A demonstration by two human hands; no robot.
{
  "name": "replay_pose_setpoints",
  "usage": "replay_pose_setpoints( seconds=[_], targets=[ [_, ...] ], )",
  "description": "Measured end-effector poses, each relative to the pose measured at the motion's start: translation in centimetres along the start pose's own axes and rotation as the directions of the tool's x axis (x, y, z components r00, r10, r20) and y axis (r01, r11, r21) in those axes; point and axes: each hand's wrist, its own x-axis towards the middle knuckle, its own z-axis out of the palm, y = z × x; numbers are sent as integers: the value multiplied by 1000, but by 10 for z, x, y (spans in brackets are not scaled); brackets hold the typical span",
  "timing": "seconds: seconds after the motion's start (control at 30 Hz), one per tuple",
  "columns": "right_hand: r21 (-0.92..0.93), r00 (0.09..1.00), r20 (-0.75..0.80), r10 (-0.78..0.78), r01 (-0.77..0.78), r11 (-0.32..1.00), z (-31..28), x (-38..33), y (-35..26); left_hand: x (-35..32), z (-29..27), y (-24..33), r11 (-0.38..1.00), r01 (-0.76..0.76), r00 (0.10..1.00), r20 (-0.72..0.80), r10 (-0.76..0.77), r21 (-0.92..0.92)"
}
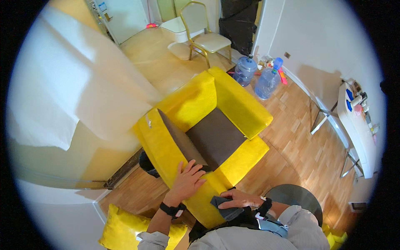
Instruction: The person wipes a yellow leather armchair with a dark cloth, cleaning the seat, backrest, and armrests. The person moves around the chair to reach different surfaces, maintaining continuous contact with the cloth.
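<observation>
Our left hand (183, 185) lies flat with its fingers spread apart on the near yellow edge of an armchair (156, 143), the tips reaching over toward its brown inner lining (218, 135). Our right hand (239, 200) is bent, its thumb and fingers pinching a dark grey cloth (229, 213) against the same yellow edge, closer to our body.

The armchair sits in the middle of our view, on the wood floor (304, 137); we count one of it, and one cloth. We wear two dark wristbands, one on the left wrist (171, 209) and one on the right (263, 207).

Beyond the armchair we find two clear bluish bottles (266, 84), standing near each other, and one pale chair with a gold frame (212, 42). At the lower left is one yellow cushion (125, 227), and beside our right arm one round dark top (298, 201). One white table (357, 135) stands along the right wall; the small things on it (357, 100) are too blurred for us to count. One white sheet (46, 91) hangs at the left.
</observation>
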Motion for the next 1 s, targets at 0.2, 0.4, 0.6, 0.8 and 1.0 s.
replay_pose_setpoints(
  seconds=[0.2, 0.4, 0.6, 0.8, 1.0],
  targets=[
    [168, 995, -49, 91, -82, 982, 12, -4, -22, -86, 24, 25, 992, 123, 973, -196, -124, -13],
    [-72, 968, -230, -99, 84, 994, -5, -2, -56, -93, 58, 66, 935, 284, 880, -329, -342, -212],
    [-780, 751, 175, -637, 500, 375, -17, 50, -65, -103, 62, 97, 882, 412, 804, -365, -470, -227],
    [-757, 600, 431, -674, 647, 92, -40, 103, -66, -85, 64, 133, 734, 588, 656, -331, -679, -340],
    [-756, 528, 425, -736, 653, 32, -44, 164, -88, -73, 69, 172, 575, 691, 467, -336, -818, -438]
  ],
)
